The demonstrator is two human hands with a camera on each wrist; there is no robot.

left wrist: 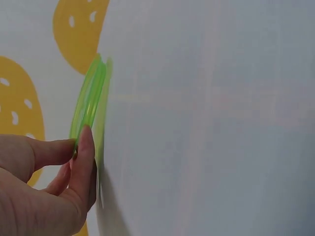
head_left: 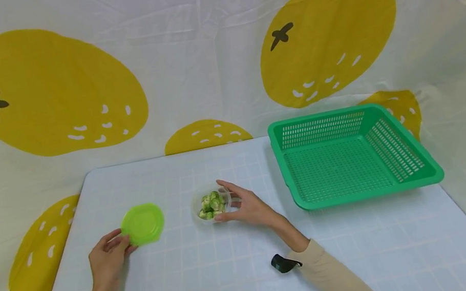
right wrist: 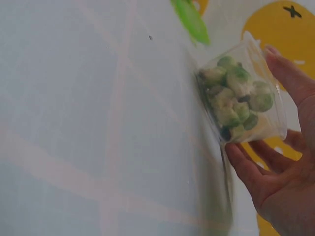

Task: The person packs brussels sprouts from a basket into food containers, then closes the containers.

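Observation:
Between thumb and fingers, my left hand (head_left: 108,255) pinches the near-left edge of a round, bright green plastic lid (head_left: 143,224). In the left wrist view the lid (left wrist: 89,101) appears edge-on, close over the tabletop. My right hand (head_left: 248,207) grips a clear plastic tub (head_left: 194,208) from its right side, thumb and fingers spread around the wall. Several Brussels sprouts (head_left: 212,205) lie inside the tub, seen through its wall in the right wrist view (right wrist: 236,93). The tub's top is uncovered, and its base is at the table surface.
A green perforated plastic basket (head_left: 291,177) stands on the right side of the table, beyond my right hand. The pale checked tabletop (head_left: 219,278) stretches in front of me. Behind it hangs a white curtain (head_left: 200,68) printed with yellow fruit.

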